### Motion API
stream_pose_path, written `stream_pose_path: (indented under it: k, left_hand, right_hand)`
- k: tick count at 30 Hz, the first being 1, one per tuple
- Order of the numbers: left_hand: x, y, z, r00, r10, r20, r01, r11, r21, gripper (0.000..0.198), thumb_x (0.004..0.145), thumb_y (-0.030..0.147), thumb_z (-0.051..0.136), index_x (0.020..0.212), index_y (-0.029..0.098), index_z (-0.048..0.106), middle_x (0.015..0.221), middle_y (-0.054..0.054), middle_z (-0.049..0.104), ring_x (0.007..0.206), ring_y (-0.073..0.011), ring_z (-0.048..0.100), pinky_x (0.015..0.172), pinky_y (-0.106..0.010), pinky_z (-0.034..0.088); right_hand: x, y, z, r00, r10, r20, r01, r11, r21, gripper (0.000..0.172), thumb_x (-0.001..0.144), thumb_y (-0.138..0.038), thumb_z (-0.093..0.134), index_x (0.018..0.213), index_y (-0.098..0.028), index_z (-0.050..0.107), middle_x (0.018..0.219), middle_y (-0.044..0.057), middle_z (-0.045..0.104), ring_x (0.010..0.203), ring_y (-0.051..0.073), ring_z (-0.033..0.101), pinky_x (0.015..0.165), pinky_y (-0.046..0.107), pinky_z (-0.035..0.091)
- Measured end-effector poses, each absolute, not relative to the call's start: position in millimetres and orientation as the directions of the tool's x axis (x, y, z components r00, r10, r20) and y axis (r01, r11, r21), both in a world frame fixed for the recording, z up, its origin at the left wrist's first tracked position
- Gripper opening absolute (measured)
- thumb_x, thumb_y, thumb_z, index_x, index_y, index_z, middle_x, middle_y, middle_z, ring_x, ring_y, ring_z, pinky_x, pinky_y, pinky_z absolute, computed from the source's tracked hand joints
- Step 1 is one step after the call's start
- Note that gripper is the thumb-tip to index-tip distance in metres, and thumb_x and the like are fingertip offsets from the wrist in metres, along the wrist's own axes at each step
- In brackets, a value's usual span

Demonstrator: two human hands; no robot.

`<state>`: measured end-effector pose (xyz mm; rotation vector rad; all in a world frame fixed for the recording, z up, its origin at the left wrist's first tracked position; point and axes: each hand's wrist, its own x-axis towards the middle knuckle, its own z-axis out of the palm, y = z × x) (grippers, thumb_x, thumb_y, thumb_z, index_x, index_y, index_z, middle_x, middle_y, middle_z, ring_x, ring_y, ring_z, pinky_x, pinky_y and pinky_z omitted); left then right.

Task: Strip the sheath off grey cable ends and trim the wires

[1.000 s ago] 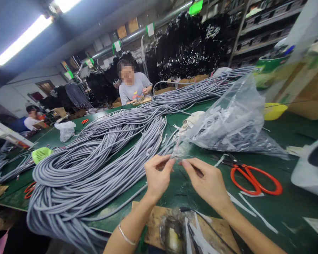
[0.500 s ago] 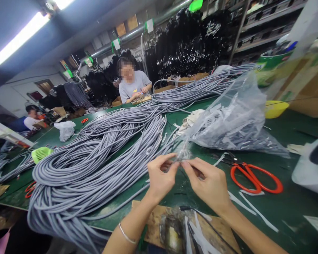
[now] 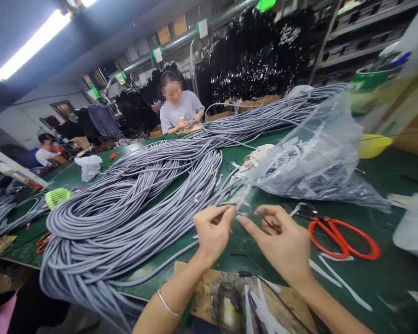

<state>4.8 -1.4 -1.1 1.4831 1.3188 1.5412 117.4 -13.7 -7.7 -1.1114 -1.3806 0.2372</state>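
Note:
My left hand (image 3: pixel 213 232) is closed in a pinch on what looks like a cable end. Pale, frayed strands (image 3: pixel 243 200) stick up just past its fingertips, partly blurred. My right hand (image 3: pixel 282 236) is close by on the right, with thumb and index finger apart and its other fingers curled; nothing shows between the fingertips. A single grey cable (image 3: pixel 160 270) runs along the table toward my left wrist. Below my hands lies a wooden board (image 3: pixel 202 297) with a worn metal piece (image 3: pixel 226 306), a black cable (image 3: pixel 275 293) and white strips on it.
A large bundle of grey cables (image 3: pixel 125 222) covers the left of the green table (image 3: pixel 397 232). Red-handled scissors (image 3: pixel 344 239) and a clear bag of scraps (image 3: pixel 310 167) lie to the right. A co-worker (image 3: pixel 181 109) sits across the table. A green basket (image 3: pixel 58 198) stands at left.
My right thumb and fingers have parted and moved right, away from the strands. The strands now stand narrower above my left fingertips. The view has shifted slightly.

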Motion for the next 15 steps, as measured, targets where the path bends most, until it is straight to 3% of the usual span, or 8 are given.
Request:
stream_pose_path:
  k: [3,7,12,15]
  left_hand:
    - [8,-4,-1,-0.178,0.943,0.282,0.092,-0.270,0.959,0.023,0.070,0.032,0.064,0.065,0.011,0.069,0.048,0.000,0.057,0.033,-0.0067,0.042,0.034,-0.019,0.032]
    - [10,-2,1,-0.196,0.966,0.167,-0.104,-0.190,0.976,0.031,0.068,0.042,0.066,0.064,0.012,0.062,0.046,0.003,0.052,0.032,-0.0060,0.042,0.028,-0.016,0.026]
    - [4,6,6,-0.137,0.980,0.144,-0.143,-0.163,0.976,0.033,0.065,0.042,0.070,0.071,0.009,0.065,0.050,0.003,0.051,0.038,-0.0037,0.041,0.035,-0.014,0.030]
    - [0,8,7,-0.098,0.983,0.155,-0.094,-0.164,0.982,0.032,0.065,0.040,0.069,0.067,0.008,0.067,0.048,0.002,0.050,0.039,-0.0035,0.039,0.037,-0.016,0.031]
  right_hand:
    - [117,-6,-8,0.198,0.877,0.437,0.261,0.383,-0.886,0.032,0.074,-0.049,0.057,0.072,-0.017,0.058,0.045,-0.009,0.027,0.038,0.007,0.027,0.035,0.020,0.025]
    - [119,4,-14,0.205,0.932,0.298,0.134,0.275,-0.952,0.038,0.072,-0.054,0.055,0.064,-0.016,0.057,0.044,-0.007,0.032,0.038,0.007,0.028,0.034,0.020,0.023]
    - [128,10,-18,0.348,0.886,0.306,0.186,0.254,-0.949,0.036,0.074,-0.052,0.053,0.074,-0.017,0.056,0.049,-0.004,0.047,0.040,0.009,0.039,0.038,0.021,0.032]
    - [129,3,-12,0.377,0.788,0.487,0.383,0.346,-0.857,0.025,0.082,-0.040,0.047,0.082,-0.017,0.058,0.059,0.000,0.058,0.047,0.010,0.048,0.047,0.022,0.038]
